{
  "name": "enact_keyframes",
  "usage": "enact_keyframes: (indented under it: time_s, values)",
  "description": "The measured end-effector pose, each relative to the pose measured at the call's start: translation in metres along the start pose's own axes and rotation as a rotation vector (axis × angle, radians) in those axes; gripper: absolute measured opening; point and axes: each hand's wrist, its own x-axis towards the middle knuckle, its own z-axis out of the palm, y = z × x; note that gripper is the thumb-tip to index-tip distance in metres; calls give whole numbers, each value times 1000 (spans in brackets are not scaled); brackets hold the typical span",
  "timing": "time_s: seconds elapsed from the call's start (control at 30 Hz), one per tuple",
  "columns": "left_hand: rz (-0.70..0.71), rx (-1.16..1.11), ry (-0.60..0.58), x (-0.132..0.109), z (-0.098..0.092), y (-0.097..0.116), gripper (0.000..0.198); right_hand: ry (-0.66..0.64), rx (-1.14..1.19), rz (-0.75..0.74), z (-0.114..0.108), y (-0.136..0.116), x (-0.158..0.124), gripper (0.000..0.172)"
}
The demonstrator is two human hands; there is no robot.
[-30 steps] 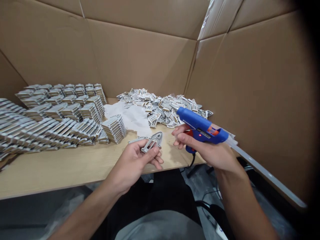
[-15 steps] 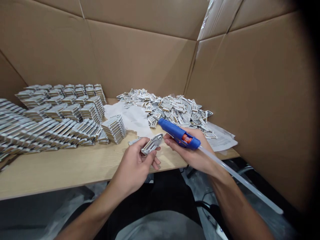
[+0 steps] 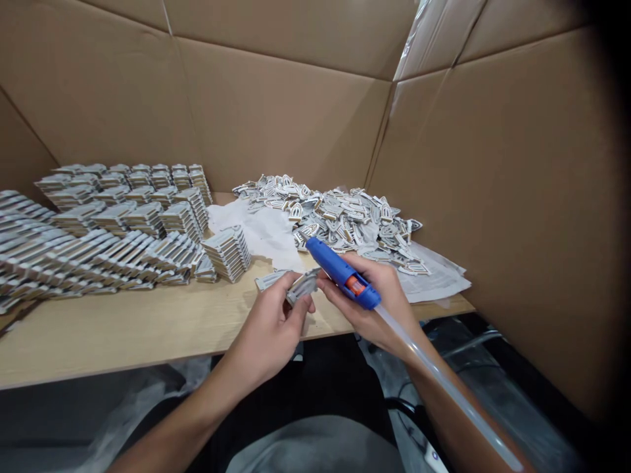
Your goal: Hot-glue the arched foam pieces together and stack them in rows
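Between the fingers and thumb of my left hand point(image 3: 273, 328) is a small white arched window-shaped piece point(image 3: 302, 286), tilted above the table's front part. My right hand point(image 3: 372, 305) is wrapped round a blue glue gun point(image 3: 340, 268); a long clear glue stick point(image 3: 438, 371) runs out of its rear and over my forearm. The nozzle points up and left, toward the heap. My right fingertips are at the far end of the held piece. Another similar piece point(image 3: 269, 280) lies on the table just behind my left hand.
Neat stacks of the pieces point(image 3: 142, 217) fill the table's left side, one stack point(image 3: 227, 253) standing nearest my hands. A loose heap of pieces point(image 3: 350, 217) lies on white paper point(image 3: 441, 279) at the back right. Cardboard walls point(image 3: 286, 105) enclose the wooden table point(image 3: 148, 328).
The glue gun has shifted slightly left and its rear has dropped toward me. The piece in my left hand has turned flatter, and my right fingertips have come closer to it.
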Motion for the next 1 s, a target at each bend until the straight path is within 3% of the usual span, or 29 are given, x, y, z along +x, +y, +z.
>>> enact_keyframes:
  time_s: [0.27, 0.6, 0.83, 1.0]
  values:
    - [-35, -24, -35, -3, 3, -4, 28, 1, -33, -19, 5, -1, -2, 13]
    - [26, 31, -21, -2, 2, 4, 21, 93, -91, -3, 7, 1, 0, 35]
    - [-102, -321, -59, 1, 5, 11, 21, 72, 120, 79, 5, 3, 6, 34]
    - [-137, -434, 39, 3, 4, 6, 23, -29, 252, 167, -11, 14, 15, 40]
